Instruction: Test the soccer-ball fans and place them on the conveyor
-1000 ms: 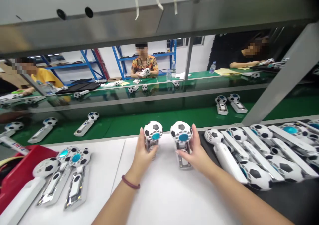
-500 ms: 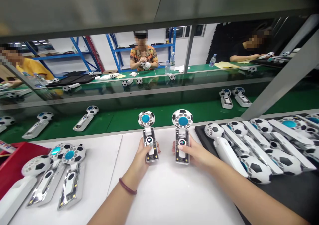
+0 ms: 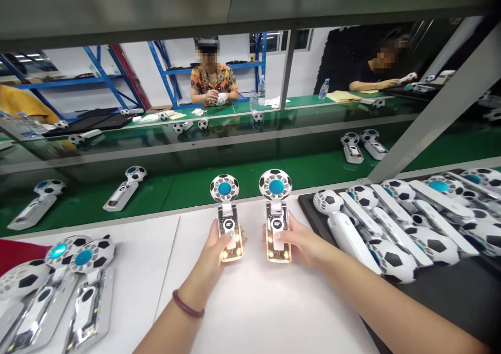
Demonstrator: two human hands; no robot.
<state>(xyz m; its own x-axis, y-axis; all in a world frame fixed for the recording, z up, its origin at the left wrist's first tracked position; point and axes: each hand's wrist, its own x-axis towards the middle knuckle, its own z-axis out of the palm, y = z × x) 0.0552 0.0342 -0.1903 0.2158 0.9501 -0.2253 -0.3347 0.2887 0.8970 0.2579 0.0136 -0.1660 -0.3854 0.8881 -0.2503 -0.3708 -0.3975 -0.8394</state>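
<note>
My left hand (image 3: 214, 242) is closed around a handheld fan (image 3: 224, 188) with a soccer-ball head, a teal centre and a clear handle. My right hand (image 3: 299, 239) grips a matching fan (image 3: 275, 185) beside it, its thumb on the white strip of the handle. Both fans are held upright over the white table (image 3: 250, 312), a small gap between them. Their round displays are lit with digits, and yellowish lights glow at the bottom of both handles. My left thumb also rests on its fan's white strip. The fingers behind the handles are mostly hidden.
Several similar fans lie on a black tray (image 3: 434, 296) at right, and others (image 3: 88, 291) at left near a red bin (image 3: 19, 260). Beyond the table edge runs a green surface (image 3: 183, 187) carrying more fans. A metal post (image 3: 415, 108) slants at right. Co-workers sit across.
The lights in both handles have come on, and the digits on the displays look different. The view has shifted slightly, while both hands keep hold of their fans.
</note>
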